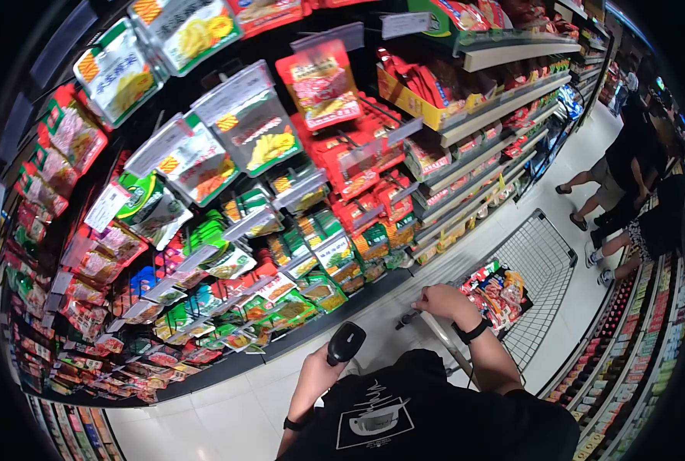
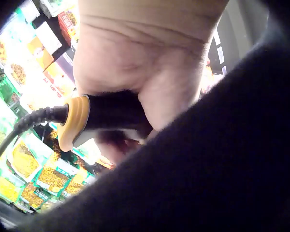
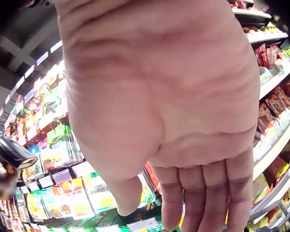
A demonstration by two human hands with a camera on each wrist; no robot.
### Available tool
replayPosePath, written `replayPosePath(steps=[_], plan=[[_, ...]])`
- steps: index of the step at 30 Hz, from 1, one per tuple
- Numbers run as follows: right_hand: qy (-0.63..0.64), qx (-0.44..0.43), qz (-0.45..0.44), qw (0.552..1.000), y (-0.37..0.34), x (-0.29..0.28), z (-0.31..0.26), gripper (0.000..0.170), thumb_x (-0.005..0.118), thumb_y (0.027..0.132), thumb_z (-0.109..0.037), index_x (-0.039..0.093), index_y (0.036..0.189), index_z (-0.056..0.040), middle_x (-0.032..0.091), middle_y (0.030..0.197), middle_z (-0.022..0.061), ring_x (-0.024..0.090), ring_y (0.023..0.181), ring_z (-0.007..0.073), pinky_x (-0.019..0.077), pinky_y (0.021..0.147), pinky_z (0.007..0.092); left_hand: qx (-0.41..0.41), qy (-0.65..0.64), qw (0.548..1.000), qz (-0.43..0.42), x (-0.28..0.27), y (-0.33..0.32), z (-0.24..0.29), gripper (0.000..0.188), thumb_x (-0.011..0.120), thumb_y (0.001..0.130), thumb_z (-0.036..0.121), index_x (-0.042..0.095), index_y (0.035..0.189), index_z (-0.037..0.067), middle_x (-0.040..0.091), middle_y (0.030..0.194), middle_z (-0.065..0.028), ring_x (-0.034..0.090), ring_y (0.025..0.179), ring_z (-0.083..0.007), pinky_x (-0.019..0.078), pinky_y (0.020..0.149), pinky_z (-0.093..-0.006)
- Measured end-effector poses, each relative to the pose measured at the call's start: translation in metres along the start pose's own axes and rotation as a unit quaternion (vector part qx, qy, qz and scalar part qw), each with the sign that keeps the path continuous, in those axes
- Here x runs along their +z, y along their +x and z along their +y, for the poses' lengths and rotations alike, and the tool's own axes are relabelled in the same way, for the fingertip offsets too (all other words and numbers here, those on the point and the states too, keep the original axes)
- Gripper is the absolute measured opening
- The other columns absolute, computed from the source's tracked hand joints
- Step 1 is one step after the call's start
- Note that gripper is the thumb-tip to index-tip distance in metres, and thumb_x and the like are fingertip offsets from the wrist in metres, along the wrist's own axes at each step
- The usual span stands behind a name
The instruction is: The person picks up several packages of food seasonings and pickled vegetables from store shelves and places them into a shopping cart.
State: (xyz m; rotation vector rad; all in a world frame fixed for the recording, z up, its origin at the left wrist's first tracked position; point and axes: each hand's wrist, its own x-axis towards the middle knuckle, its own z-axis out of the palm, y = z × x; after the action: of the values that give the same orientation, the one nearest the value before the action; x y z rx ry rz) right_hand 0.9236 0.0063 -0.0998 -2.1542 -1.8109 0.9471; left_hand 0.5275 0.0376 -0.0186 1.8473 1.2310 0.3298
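My left hand (image 1: 318,376) grips a black handheld barcode scanner (image 1: 346,343), its head raised toward the shelves. In the left wrist view the fingers wrap round the scanner's handle (image 2: 113,111), which ends in a yellow collar (image 2: 76,123) with a black cord (image 2: 36,116) trailing from it. My right hand (image 1: 444,302) is over the handle end of a wire shopping cart (image 1: 575,257). The right wrist view shows the palm (image 3: 169,96) bare and the fingers (image 3: 210,198) extended, holding nothing. Red and colourful packets (image 1: 496,296) lie in the cart.
Hanging food packets (image 1: 266,134) on pegs with price tags (image 1: 108,206) fill the rack ahead. Shelves of red packets (image 1: 412,81) continue to the right. People (image 1: 619,173) stand in the aisle beyond the cart. Bottle shelves (image 1: 627,338) line the right side.
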Motion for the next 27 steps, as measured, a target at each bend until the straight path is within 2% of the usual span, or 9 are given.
replayPosePath(steps=[4, 5, 8, 13, 18, 19, 22, 25, 27], plan=[[-0.047, 0.033, 0.034, 0.998, 0.013, 0.02, -0.02, 0.049, 0.074, 0.101, -0.052, 0.08, 0.104, -0.0032, 0.081, 0.102, 0.0212, 0.077, 0.102, 0.0419, 0.0603, 0.091, 0.0523, 0.006, -0.001, 1.0, 0.023, -0.016, -0.018, -0.018, 0.04, 0.086, 0.092, 0.017, 0.076, 0.129, 0.007, 0.081, 0.105, -0.0232, 0.08, 0.103, -0.0423, 0.0624, 0.086, -0.0444], [-0.075, 0.032, 0.07, 0.994, 0.014, 0.031, -0.018, 0.047, 0.074, 0.101, -0.05, 0.08, 0.104, -0.003, 0.08, 0.102, 0.0225, 0.077, 0.103, 0.0425, 0.0604, 0.092, 0.0534, -0.008, 0.01, 1.0, 0.016, -0.021, -0.022, -0.018, 0.04, 0.086, 0.092, 0.017, 0.076, 0.129, 0.007, 0.081, 0.105, -0.0228, 0.08, 0.102, -0.042, 0.0626, 0.087, -0.0439], [-0.1, 0.028, 0.07, 0.992, 0.007, 0.035, -0.027, 0.047, 0.074, 0.101, -0.049, 0.08, 0.103, -0.0025, 0.08, 0.102, 0.0233, 0.076, 0.103, 0.0433, 0.0601, 0.092, 0.0544, -0.03, -0.019, 0.999, -0.001, -0.026, -0.035, -0.024, 0.039, 0.086, 0.092, 0.017, 0.076, 0.128, 0.006, 0.082, 0.105, -0.0224, 0.08, 0.103, -0.0413, 0.0625, 0.087, -0.0433], [-0.023, 0.0, 0.092, 0.995, -0.006, 0.045, -0.016, 0.037, 0.078, 0.1, -0.039, 0.079, 0.096, -0.0021, 0.08, 0.097, 0.0214, 0.077, 0.097, 0.0431, 0.0599, 0.088, 0.053, -0.045, -0.025, 0.999, 0.007, -0.013, -0.045, -0.025, 0.038, 0.086, 0.092, 0.017, 0.076, 0.128, 0.006, 0.082, 0.104, -0.0218, 0.08, 0.103, -0.0406, 0.0622, 0.088, -0.0432], [0.103, -0.084, 0.079, 0.988, -0.017, -0.002, -0.028, 0.028, 0.077, 0.1, -0.03, 0.075, 0.098, -0.0016, 0.078, 0.091, 0.0213, 0.076, 0.091, 0.0436, 0.0584, 0.081, 0.0508, -0.048, -0.037, 0.998, 0.02, 0.002, -0.048, -0.016, 0.039, 0.086, 0.092, 0.017, 0.076, 0.128, 0.007, 0.082, 0.105, -0.0219, 0.08, 0.102, -0.0417, 0.062, 0.089, -0.0438], [0.093, -0.089, 0.106, 0.986, -0.019, -0.018, -0.04, 0.027, 0.078, 0.1, -0.028, 0.076, 0.101, -0.0007, 0.076, 0.087, 0.0195, 0.074, 0.082, 0.0401, 0.0575, 0.076, 0.047, -0.037, -0.029, 0.999, 0.016, 0.003, -0.049, -0.017, 0.039, 0.086, 0.091, 0.018, 0.076, 0.128, 0.007, 0.082, 0.105, -0.022, 0.08, 0.102, -0.042, 0.062, 0.089, -0.0439], [0.173, -0.081, 0.13, 0.973, -0.014, -0.06, -0.074, 0.029, 0.079, 0.101, -0.029, 0.078, 0.107, -0.0011, 0.073, 0.081, 0.0142, 0.072, 0.074, 0.029, 0.0566, 0.074, 0.0413, -0.014, -0.026, 0.999, 0.028, 0.005, -0.056, -0.02, 0.039, 0.087, 0.091, 0.018, 0.077, 0.127, 0.007, 0.081, 0.105, -0.0228, 0.079, 0.102, -0.0429, 0.0619, 0.089, -0.0439], [0.228, -0.114, 0.162, 0.953, 0.003, -0.081, -0.089, 0.029, 0.079, 0.103, -0.029, 0.078, 0.11, -0.0006, 0.072, 0.079, 0.0071, 0.067, 0.072, 0.0158, 0.0547, 0.071, 0.0347, -0.019, -0.029, 0.998, 0.046, 0.004, -0.071, -0.023, 0.039, 0.087, 0.091, 0.017, 0.077, 0.127, 0.007, 0.081, 0.106, -0.0231, 0.079, 0.103, -0.0432, 0.062, 0.089, -0.044], [0.246, -0.126, 0.179, 0.944, 0.006, -0.094, -0.109, 0.029, 0.079, 0.104, -0.028, 0.078, 0.112, -0.0003, 0.073, 0.081, 0.0046, 0.065, 0.073, 0.0116, 0.0541, 0.071, 0.0323, -0.023, -0.036, 0.997, 0.062, 0.001, -0.08, -0.024, 0.039, 0.087, 0.09, 0.017, 0.077, 0.127, 0.007, 0.081, 0.106, -0.0233, 0.079, 0.104, -0.0432, 0.0621, 0.089, -0.044]])
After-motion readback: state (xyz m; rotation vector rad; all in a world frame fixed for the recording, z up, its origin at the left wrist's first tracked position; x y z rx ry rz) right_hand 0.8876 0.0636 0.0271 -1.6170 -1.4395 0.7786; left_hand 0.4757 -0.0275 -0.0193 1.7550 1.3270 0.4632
